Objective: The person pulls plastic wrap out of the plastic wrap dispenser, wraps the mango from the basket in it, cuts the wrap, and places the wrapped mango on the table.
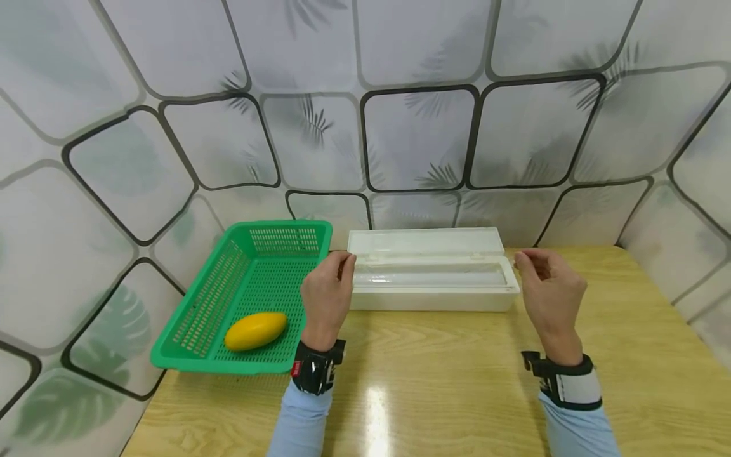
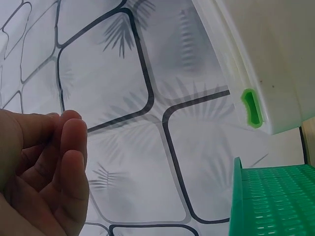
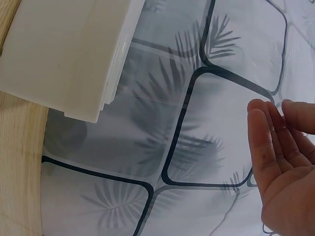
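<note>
1. White plastic box [image 1: 431, 279], long and narrow, lies on the wooden table [image 1: 457, 393] against the tiled wall [image 1: 417, 139], its lid tipped back upright.
2. Both forearms reach forward from blue sleeves, wrists raised, one hand at each end of the box.
3. Left hand [image 1: 327, 293] sits at the box's left end, fingers loosely curled; whether they touch the lid corner I cannot tell.
4. Right hand [image 1: 549, 289] hovers just beside the right end, fingers relaxed, holding nothing.
5. Green basket [image 1: 251, 254] beside the left hand holds a yellow mango [image 1: 255, 331].
</note>
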A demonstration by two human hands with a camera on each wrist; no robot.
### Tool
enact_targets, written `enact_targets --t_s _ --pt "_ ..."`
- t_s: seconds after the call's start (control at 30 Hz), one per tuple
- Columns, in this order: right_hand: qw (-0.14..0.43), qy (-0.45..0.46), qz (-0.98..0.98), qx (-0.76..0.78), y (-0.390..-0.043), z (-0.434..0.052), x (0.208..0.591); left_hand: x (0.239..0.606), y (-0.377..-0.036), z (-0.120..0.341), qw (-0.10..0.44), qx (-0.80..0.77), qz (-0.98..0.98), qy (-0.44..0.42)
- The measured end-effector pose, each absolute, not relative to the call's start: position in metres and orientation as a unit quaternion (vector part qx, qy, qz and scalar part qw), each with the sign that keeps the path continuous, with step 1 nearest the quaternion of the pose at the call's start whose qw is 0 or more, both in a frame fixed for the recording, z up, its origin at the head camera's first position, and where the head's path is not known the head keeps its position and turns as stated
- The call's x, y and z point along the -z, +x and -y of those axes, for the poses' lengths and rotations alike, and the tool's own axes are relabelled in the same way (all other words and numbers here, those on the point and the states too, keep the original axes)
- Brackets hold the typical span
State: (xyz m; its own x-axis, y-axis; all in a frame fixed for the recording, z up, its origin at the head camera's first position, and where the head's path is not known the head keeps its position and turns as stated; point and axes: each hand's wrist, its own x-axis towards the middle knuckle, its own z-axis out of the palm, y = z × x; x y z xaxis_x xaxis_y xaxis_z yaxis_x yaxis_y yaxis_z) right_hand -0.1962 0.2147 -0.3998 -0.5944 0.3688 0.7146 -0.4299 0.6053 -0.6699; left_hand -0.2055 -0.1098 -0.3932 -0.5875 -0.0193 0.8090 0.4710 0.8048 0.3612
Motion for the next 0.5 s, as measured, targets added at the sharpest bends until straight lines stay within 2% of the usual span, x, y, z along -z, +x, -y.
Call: enact_targets --t_s 0.5 --pt "0.477 0.039 0.760 -0.439 -0.1932 -0.2121 0.3955 0.3896 -0.2024 0.1102 0.437 0.281 0.844 -0.132"
